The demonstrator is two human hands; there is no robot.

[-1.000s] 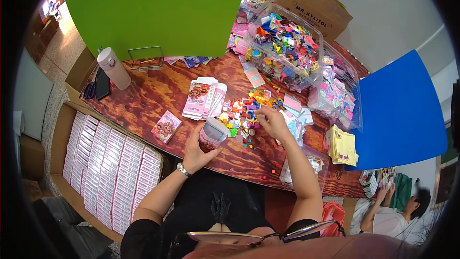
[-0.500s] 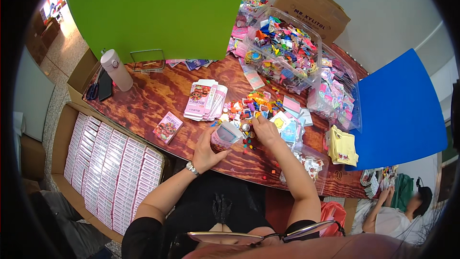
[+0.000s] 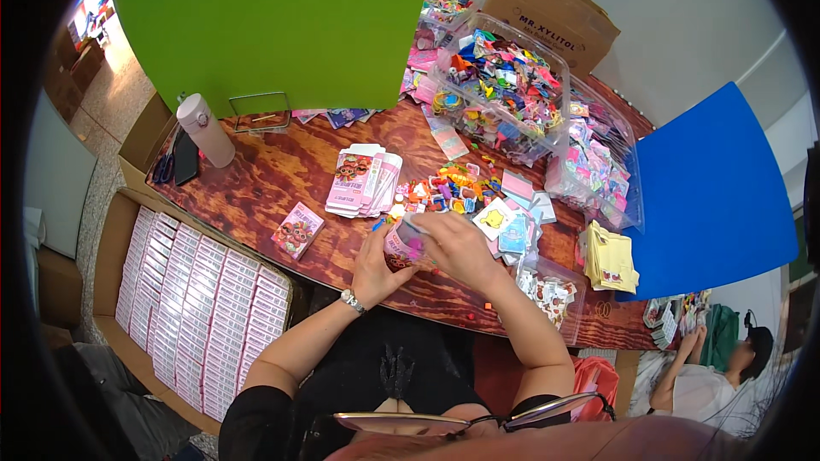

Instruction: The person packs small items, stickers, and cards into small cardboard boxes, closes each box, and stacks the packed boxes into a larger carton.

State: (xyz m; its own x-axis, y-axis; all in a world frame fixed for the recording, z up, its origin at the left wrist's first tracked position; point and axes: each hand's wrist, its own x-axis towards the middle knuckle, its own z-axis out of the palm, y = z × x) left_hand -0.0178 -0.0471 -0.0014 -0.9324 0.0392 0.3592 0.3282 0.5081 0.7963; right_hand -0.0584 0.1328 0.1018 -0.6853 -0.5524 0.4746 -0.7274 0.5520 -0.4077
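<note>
My left hand [image 3: 374, 271], with a watch at its wrist, is wrapped round a small pink printed box [image 3: 398, 248] held near the table's front edge. Over the top of this box, my right hand [image 3: 461, 246] has its fingers bent together; whatever they grip is hidden. Just beyond lies a heap of small colourful plastic trinkets [image 3: 448, 189]. Picture cards [image 3: 512, 230] are spread to the right of it. Flattened pink cartons [image 3: 363, 181] lie stacked behind my left hand, and a closed pink box [image 3: 299, 230] lies to its left.
Clear bins of trinkets [image 3: 512, 137] and packets [image 3: 589, 158] stand at the back right. A pale bottle [image 3: 207, 130] is at the left. Closed pink boxes fill a large carton [image 3: 107, 290] beside the table. Another person [image 3: 705, 384] sits at the far right, near yellow cartons [image 3: 611, 258].
My right hand has moved left from the trinket heap to the top of the pink box. My left hand keeps holding the box in nearly the same place.
</note>
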